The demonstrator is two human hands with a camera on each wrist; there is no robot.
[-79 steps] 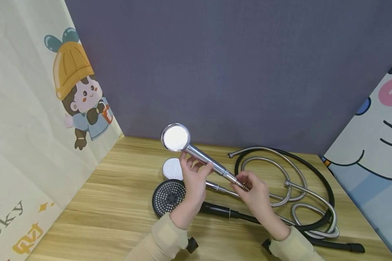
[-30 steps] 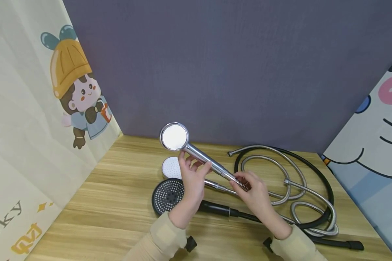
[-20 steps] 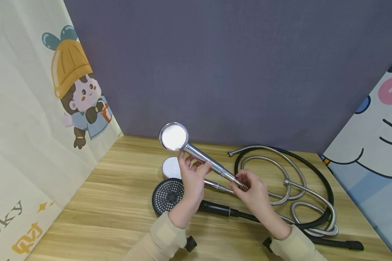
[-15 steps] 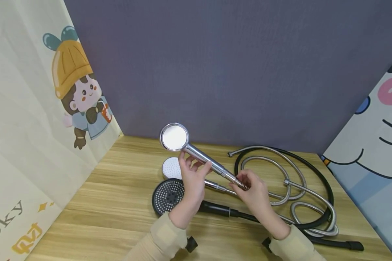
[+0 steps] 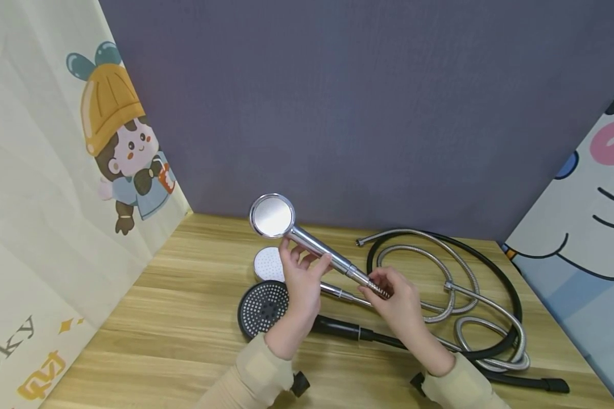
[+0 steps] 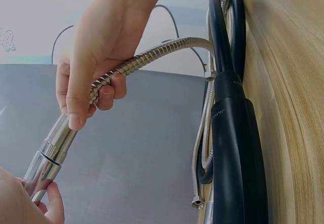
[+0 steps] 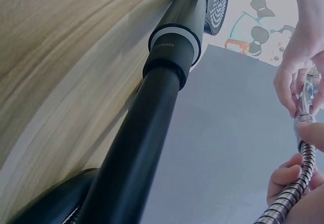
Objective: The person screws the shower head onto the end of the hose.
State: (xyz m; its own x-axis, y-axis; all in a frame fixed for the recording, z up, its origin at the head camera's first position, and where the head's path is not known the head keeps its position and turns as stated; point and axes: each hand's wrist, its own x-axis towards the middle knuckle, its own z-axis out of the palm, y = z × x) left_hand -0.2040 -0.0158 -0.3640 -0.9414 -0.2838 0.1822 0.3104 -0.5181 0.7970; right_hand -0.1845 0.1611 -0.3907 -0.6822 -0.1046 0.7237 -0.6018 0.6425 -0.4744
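Observation:
Above the table I hold a chrome hand shower tilted, its round face up to the left. My left hand grips its handle, thumb on the near side and fingers behind. At the handle's lower end, my right hand pinches the cone-shaped connector of a metal shower hose. In the left wrist view the connector meets the handle, with right thumb and fingers on it; the hose bends away below the palm. Whether the thread is fully tight cannot be seen.
On the wooden table lie a black shower head and a white-faced chrome one, partly behind my left hand. Coiled metal hoses and a black hose fill the right side. A grey panel stands behind.
The right fingers shift slightly around the connector, while the left hand and hand shower stay nearly in place. The shower face looks less bright now.

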